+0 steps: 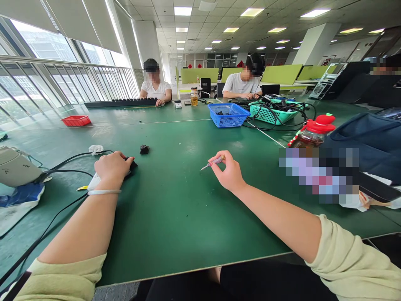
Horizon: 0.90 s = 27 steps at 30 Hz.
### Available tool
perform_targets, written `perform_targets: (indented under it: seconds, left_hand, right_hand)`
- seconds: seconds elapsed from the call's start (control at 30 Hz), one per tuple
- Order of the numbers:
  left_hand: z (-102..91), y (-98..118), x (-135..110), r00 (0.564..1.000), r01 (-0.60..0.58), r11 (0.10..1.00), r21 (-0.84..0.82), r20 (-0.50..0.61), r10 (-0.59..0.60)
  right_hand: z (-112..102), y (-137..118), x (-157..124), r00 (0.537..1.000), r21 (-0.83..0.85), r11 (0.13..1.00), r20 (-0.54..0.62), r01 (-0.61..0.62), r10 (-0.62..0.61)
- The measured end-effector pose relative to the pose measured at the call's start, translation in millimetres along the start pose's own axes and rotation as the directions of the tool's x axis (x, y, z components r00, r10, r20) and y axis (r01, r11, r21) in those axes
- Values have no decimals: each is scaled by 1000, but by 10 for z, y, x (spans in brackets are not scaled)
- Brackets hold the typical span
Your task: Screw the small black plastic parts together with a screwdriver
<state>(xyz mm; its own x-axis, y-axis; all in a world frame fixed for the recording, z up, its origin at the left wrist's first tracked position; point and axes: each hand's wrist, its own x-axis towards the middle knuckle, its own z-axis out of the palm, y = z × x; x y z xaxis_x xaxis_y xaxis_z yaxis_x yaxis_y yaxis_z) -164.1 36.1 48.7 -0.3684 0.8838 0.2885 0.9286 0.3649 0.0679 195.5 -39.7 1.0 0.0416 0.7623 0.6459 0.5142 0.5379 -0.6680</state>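
Note:
My left hand [112, 167] rests closed on the green table [175, 209], its fingers wrapped over a small black part [132, 165] that is mostly hidden. My right hand [229, 171] hovers just above the table to the right and pinches a thin screwdriver [213, 162] whose metal tip points left. A second small black part [144, 149] lies loose on the table just beyond my left hand. Black cables [67, 161] run from the left toward that hand.
A blue basket [228, 114] and a teal basket of cables [272, 113] stand mid-table. A red tray [76, 121] sits far left, a bottle with a red cap [313, 130] and a dark bag [369, 140] at right. Two people sit across.

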Motion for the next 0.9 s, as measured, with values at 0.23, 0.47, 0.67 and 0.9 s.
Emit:
perform_targets:
  seconds: [0.23,0.47,0.67,0.9]
  left_hand:
    - [54,-15,-3,997,-55,998,-35,-50,53]
    - [100,1,9,996,-84,995,-55,16,85]
    - [122,-5,13,996,-85,996,-33,1,85]
    - [172,-17,12,996,-84,992,-98,-41,80]
  right_hand:
    - [4,3,1,1000,1,1000,1,1,-1]
    - [2,7,2,1000,-4,1000,7,2,-2]
    - [2,-2,3,1000,4,1000,7,-7,7]
    - [-1,-16,3,1000,7,1000,13,-5,5]
